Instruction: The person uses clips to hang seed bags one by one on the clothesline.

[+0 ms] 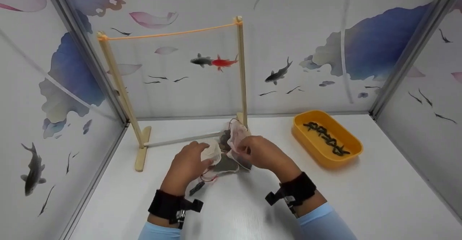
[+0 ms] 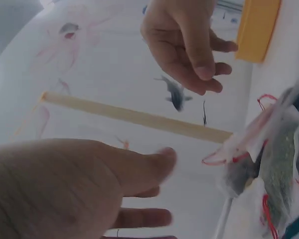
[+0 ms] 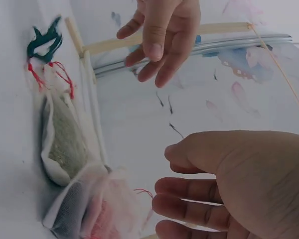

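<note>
A cluster of drawstring mesh sachets lies on the table between my hands: a white one (image 1: 213,153), a pinkish one (image 1: 237,139) and one with greenish filling (image 1: 226,164). Red cords trail from them. In the head view, my left hand (image 1: 186,166) overlaps the white sachet and my right hand (image 1: 265,155) overlaps the pinkish one. Both wrist views show the left hand (image 3: 162,40) and the right hand (image 2: 187,45) above the sachets, fingers loosely bent, nothing between them. A dark green clip (image 1: 197,188) lies by the red cords.
Behind the sachets stands a wooden frame with a left post (image 1: 121,92), a right post (image 1: 242,70), an orange string (image 1: 169,34) across the top and a white rod (image 1: 184,138) low down. At right, a yellow tray (image 1: 306,149) holds several dark green clips (image 1: 326,137).
</note>
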